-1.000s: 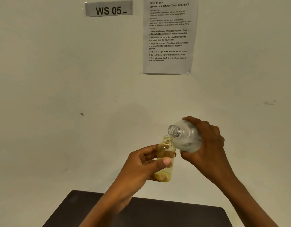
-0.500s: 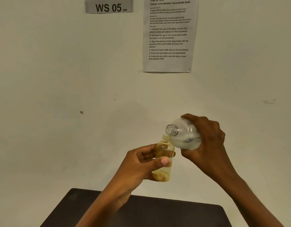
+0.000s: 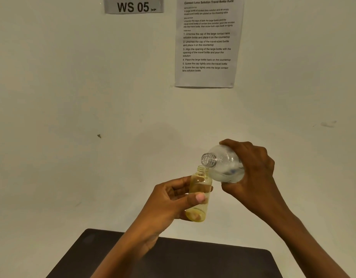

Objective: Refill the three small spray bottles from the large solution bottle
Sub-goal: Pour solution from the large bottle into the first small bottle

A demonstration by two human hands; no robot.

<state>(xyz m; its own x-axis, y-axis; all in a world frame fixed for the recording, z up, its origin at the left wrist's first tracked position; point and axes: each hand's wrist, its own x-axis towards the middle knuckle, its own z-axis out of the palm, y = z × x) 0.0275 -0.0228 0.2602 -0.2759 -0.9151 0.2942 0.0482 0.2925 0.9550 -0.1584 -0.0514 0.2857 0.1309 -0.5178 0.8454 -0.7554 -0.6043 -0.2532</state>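
My left hand [image 3: 169, 199] grips a small clear bottle [image 3: 199, 189] with a yellowish tint, upright and uncapped, held in the air in front of the wall. My right hand [image 3: 251, 177] holds the large clear solution bottle [image 3: 225, 165] tipped over, its open threaded neck pointing left and down, right beside and just above the small bottle's mouth. Clear liquid sits in the large bottle's lower side. The small bottle looks filled to near its shoulder. The other small bottles and all caps are out of view.
A dark tabletop [image 3: 193, 257] lies below my arms, only its far edge in view. Behind stands a pale wall with a "WS 05" sign [image 3: 134, 6] and a printed instruction sheet [image 3: 208, 41].
The large bottle's neck has moved left and down, closer over the small bottle's mouth. Both hands sit slightly lower and nearer each other.
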